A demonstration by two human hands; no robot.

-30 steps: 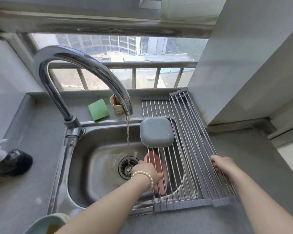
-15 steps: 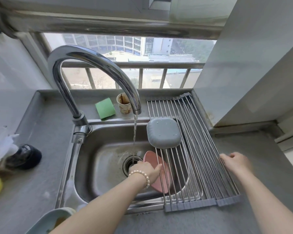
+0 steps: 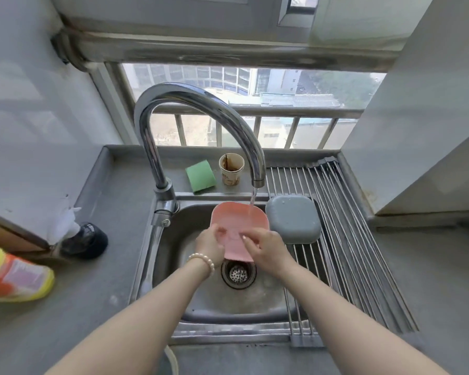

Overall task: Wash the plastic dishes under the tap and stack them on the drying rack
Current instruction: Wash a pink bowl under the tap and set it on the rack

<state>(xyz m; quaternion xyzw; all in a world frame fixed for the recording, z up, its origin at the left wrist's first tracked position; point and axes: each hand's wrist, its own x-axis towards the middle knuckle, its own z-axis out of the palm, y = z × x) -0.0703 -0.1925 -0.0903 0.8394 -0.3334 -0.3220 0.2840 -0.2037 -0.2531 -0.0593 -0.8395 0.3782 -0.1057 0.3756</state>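
A pink plastic dish [image 3: 237, 221] is held tilted over the sink [image 3: 184, 301], its far edge under the running water from the tap [image 3: 201, 104]. My left hand [image 3: 209, 244] grips its left edge. My right hand [image 3: 266, 246] holds its right side with the fingers lying across its face. A grey plastic dish [image 3: 293, 219] lies upside down on the roll-up metal drying rack [image 3: 349, 253], just right of the pink dish.
A green sponge [image 3: 200, 176] and a stained paper cup [image 3: 231, 169] stand on the ledge behind the sink. A dark object with white paper [image 3: 83, 240] and a yellow-orange bottle [image 3: 14, 276] lie on the left counter. The drain strainer [image 3: 238, 273] sits below the hands.
My left hand lifted the pink dish from beneath the rack up into the water stream. My right hand left the rack's right edge and came onto the dish. The view shifted right.
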